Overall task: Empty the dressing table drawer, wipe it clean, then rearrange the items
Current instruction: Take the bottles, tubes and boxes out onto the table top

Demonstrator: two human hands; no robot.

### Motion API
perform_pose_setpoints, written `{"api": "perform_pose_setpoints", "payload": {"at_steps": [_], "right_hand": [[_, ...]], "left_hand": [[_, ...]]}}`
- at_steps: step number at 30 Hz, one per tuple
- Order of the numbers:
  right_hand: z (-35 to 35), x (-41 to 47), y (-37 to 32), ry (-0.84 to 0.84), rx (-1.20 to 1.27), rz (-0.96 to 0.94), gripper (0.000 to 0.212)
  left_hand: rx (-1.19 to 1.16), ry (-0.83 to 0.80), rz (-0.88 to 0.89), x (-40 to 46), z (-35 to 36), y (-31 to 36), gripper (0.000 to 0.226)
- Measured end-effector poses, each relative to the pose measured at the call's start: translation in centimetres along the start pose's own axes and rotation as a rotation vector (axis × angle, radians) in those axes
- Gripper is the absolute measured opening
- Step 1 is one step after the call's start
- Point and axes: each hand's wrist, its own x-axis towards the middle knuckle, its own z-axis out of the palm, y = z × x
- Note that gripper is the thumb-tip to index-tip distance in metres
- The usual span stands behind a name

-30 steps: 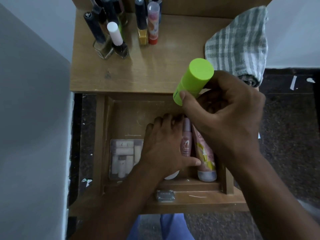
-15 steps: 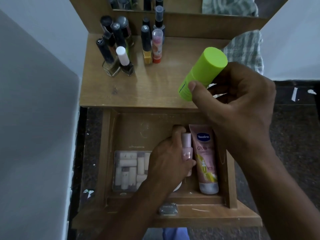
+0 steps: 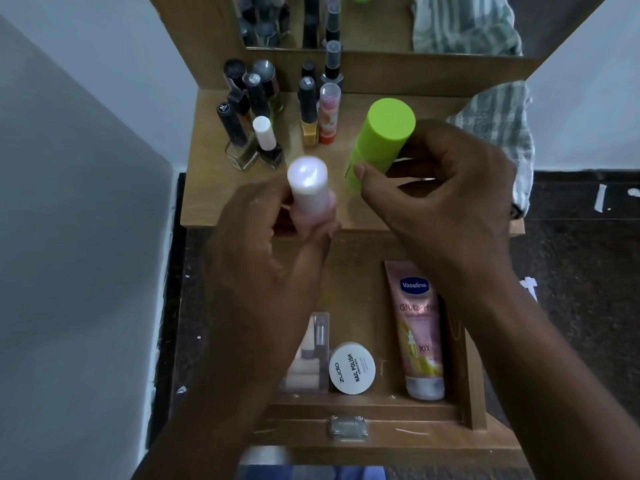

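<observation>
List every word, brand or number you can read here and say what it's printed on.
"Vaseline", "Gluta-Hy" (cut off by the arm), "10X": pink tube in the drawer.
"zudio", "NAIL POLISH": round white jar; smaller line unreadable.
Nail polish caps: marks too small.
Green bottle: print blurred.

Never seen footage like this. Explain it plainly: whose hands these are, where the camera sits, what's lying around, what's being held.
No machine here: a person wears one camera on the head, looking down at their own hands. The left hand grips a pale pink bottle; the right hand holds a lime-green bottle. Below is the open drawer, holding a Vaseline tube, a nail polish remover tub and a clear box. On the tabletop stand nail polish bottles, with a checked cloth at the right.
</observation>
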Motion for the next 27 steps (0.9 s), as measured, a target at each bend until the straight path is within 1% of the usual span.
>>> {"api": "perform_pose_setpoints", "payload": {"at_steps": [2, 4, 6, 8, 12, 17, 27], "right_hand": [[0.7, 0.4, 0.1, -0.001, 0.003, -0.013, 0.029], [1.4, 0.8, 0.1, -0.018, -0.011, -0.03, 0.034], [2.0, 1.1, 0.2, -0.04, -0.023, -0.051, 0.036], [2.4, 1.3, 0.3, -0.049, -0.032, -0.06, 0.034], [2.6, 1.7, 0.6, -0.035, -0.045, -0.06, 0.035], [2.6, 1.9, 0.9, -0.031, -0.047, -0.064, 0.033], [2.8, 1.7, 1.4, -0.028, -0.088, -0.062, 0.04]], "left_hand": [[0.043, 0.075, 0.034, 1.2, 0.2, 0.0, 0.038], [0.054, 0.117, 0.025, 2.4, 0.8, -0.1, 0.039], [0.054, 0.134, 0.017, 3.4, 1.3, -0.3, 0.04], [0.074, 0.144, 0.041, 4.1, 1.8, -0.3, 0.04], [0.103, 0.169, 0.079, 4.6, 2.6, -0.1, 0.044], [0.084, 0.183, 0.076, 4.5, 3.2, -0.2, 0.043], [0.001, 0.117, 0.022, 4.0, 2.9, -1.3, 0.043]]}}
